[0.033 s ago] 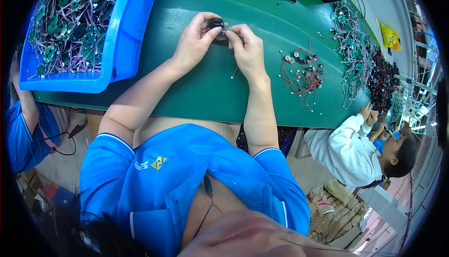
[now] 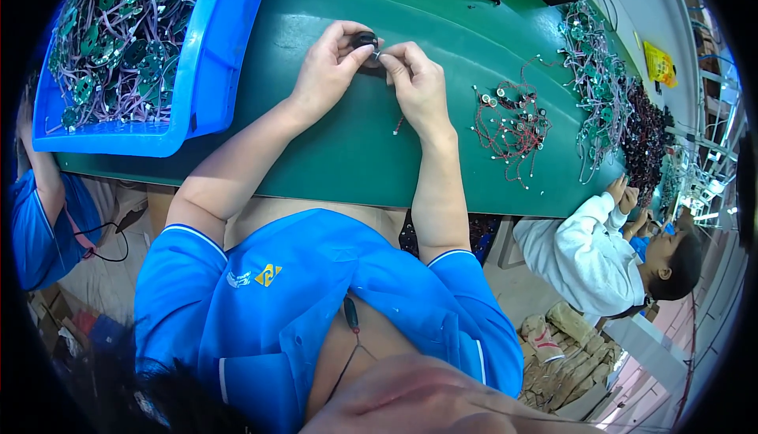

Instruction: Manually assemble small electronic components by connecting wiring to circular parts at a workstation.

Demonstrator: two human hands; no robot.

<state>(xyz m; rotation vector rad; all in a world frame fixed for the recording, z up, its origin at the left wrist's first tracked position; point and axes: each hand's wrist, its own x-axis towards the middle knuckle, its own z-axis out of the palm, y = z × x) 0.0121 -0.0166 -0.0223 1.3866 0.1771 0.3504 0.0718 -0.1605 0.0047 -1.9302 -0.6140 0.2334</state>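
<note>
Bare green table (image 2: 347, 150) between blue bin (image 2: 229, 63) and wire bundle (image 2: 513, 122).

A small round black part (image 2: 365, 40) sits pinched between the fingertips of both hands, just above the green surface (image 2: 332, 150). A thin red wire (image 2: 399, 124) hangs from it, its end near the surface.

Surface (image 2: 347, 142): plain dark green, no pattern. Bin (image 2: 221, 63): bright blue, filled with round green circuit boards (image 2: 118, 39) on pale pink-violet wires; the small part (image 2: 365, 40) between the hands is black, and the loose wire bundle (image 2: 509, 126) is red and white with silvery round ends. Shirt (image 2: 316, 308): bright blue with white sleeve piping and a small yellow-and-white chest mark; the neighbour's top (image 2: 580, 256) is white.
</note>
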